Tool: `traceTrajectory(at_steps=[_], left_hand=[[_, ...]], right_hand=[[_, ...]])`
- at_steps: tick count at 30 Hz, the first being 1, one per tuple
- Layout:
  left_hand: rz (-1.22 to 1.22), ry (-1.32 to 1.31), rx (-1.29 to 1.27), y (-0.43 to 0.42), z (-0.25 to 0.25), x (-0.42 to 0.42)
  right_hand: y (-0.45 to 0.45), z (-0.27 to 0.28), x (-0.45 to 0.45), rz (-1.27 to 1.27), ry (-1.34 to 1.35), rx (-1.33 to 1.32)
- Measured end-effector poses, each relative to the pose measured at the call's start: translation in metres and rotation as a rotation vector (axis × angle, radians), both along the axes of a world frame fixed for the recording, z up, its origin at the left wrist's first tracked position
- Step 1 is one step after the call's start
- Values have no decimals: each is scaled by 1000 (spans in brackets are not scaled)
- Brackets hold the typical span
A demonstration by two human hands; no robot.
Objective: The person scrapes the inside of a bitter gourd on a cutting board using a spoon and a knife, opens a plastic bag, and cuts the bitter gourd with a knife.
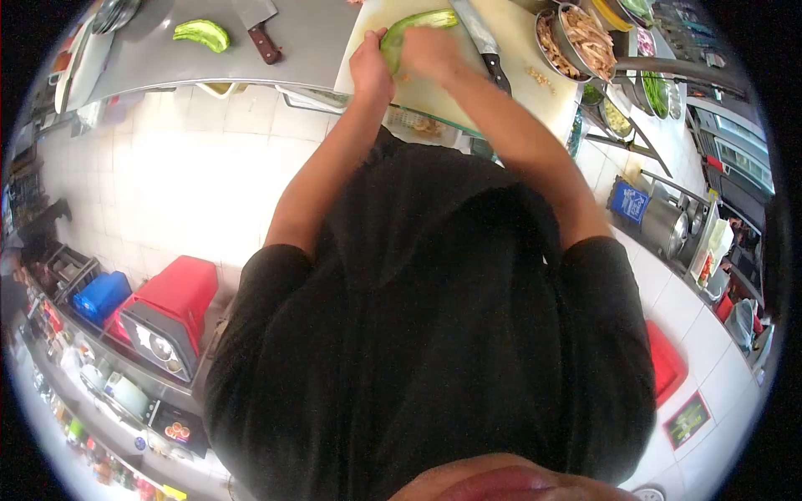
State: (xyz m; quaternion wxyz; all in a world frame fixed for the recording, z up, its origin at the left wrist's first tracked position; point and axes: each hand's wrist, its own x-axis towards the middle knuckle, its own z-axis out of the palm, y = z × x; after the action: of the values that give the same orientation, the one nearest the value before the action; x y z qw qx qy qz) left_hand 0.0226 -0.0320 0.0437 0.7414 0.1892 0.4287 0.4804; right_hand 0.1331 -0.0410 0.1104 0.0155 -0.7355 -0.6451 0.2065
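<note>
Head view: steel table (167,67), pale cutting board (525,48), knife (479,35) lying on board, green gourd (411,30) over board left of knife; right hand (429,52) blurred at gourd, finger spread can't tell; left hand (372,67) fingers curled round gourd; cleaver (261,29), smaller gourd piece (202,35) on table

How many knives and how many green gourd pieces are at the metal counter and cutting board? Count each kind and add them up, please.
Knives: 2 (cleaver on the metal counter, long knife on the cutting board)
Green gourd pieces: 2 (loose piece on the counter, held piece in the left hand)
Total: 4
</note>
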Motion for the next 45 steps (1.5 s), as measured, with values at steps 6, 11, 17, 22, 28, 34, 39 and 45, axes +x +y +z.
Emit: traceTrajectory(at_steps=[6,11,17,22,28,34,39,45], left_hand=[[-25,51,34,-1,9,-11],[-83,-82,-107,0,15,-5],[-66,-32,-14,4,-1,-2],[-42,-33,-67,3,10,0],[-55,-97,-56,2,4,-2],[-105,-226,-48,0,-7,-5],[-20,-248,-74,-6,15,-5],[-8,-166,-27,-5,-4,-4]], right_hand=[[-40,22,-30,73,40,-32],[4,4,14,-142,47,-54],[-5,-8,0,-102,-24,92],[-10,-13,-8,-51,-24,133],[-31,-12,-16,144,-22,83],[-41,17,-7,95,-1,108],[22,-69,46,71,-61,242],[-3,7,-12,284,-76,0]])
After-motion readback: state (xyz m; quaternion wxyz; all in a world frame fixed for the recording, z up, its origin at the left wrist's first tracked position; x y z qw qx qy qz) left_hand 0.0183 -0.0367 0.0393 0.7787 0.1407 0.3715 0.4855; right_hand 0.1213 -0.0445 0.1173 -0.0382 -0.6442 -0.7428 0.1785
